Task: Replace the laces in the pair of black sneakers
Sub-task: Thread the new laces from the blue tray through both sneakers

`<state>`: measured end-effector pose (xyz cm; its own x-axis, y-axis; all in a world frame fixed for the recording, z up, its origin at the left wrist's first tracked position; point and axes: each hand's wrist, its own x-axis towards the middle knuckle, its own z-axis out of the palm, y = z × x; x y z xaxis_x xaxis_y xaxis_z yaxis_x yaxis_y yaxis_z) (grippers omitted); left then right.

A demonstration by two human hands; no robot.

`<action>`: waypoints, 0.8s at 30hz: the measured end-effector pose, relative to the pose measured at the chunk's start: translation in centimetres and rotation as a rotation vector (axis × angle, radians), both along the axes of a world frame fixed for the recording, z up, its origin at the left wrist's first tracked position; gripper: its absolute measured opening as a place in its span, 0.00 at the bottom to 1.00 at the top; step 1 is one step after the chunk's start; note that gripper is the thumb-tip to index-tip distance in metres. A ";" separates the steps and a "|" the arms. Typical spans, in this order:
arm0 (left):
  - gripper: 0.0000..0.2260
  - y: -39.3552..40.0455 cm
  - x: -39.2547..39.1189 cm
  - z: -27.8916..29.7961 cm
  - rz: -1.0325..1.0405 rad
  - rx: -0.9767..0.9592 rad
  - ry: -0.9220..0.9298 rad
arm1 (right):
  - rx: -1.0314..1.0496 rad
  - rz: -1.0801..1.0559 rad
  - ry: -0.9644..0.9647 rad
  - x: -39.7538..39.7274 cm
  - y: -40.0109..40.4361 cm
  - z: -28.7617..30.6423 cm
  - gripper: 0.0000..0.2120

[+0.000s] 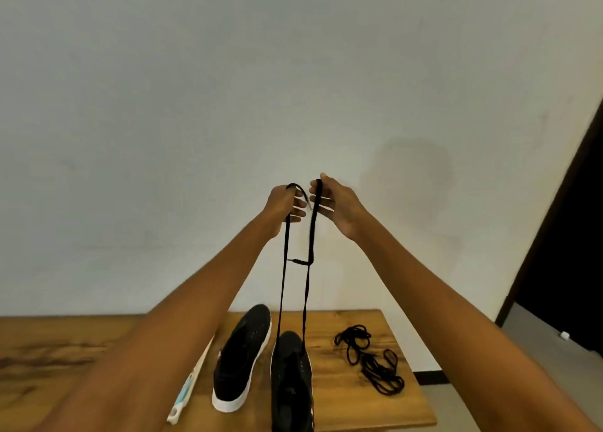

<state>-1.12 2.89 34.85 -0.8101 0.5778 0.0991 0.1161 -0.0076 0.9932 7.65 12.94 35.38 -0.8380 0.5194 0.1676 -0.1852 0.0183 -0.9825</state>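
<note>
Wooden worktop (359,320) lies low in your view, under a pale wall. At its left, partly behind your left forearm, a flat white and teal thing (186,389) rests; what it is, you cannot tell. Just right of it stands the left sneaker (241,356), black with a white sole, toe pointing away from you and showing no lace.

Your left hand (285,208) is raised high before the wall, fingers curled, and it pinches one end of the black lace (282,288); the tip curves over the fingers. Your right hand (332,203) is close beside it, nearly touching, and its curled fingers grip the other end of the same lace. Both strands hang down, almost parallel, to the right sneaker (292,382), which sits just beside the first one, near the front edge. A short loose end sticks out sideways from the right strand about halfway down.

Further right on the worktop, apart from the shoes, a loose heap of black laces (368,356) lies tangled.
</note>
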 end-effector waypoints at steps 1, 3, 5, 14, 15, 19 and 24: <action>0.11 -0.2 0.4 1.1 0.003 0.011 0.014 | -0.005 -0.005 0.017 0.2 -0.1 0.7 0.12; 0.13 -0.4 0.9 3.0 0.000 0.041 0.033 | -0.015 -0.008 0.058 0.6 -0.3 1.8 0.12; 0.15 -0.7 1.3 4.8 -0.009 0.060 0.059 | -0.051 -0.015 0.131 1.0 -0.6 3.1 0.11; 0.16 -1.6 2.2 5.1 -0.076 -0.050 0.149 | 0.256 -0.153 -0.047 1.0 -2.1 2.3 0.07; 0.15 -1.8 2.3 3.8 -0.073 -0.084 0.122 | 0.272 -0.161 -0.083 0.9 -2.0 1.0 0.08; 0.14 -2.6 2.5 -3.2 -0.061 -0.194 -0.019 | 0.333 -0.196 -0.280 0.7 -1.6 -5.4 0.12; 0.12 -2.3 2.0 -12.5 -0.053 -0.343 -0.147 | 0.307 -0.165 -0.446 0.8 -1.2 -13.4 0.12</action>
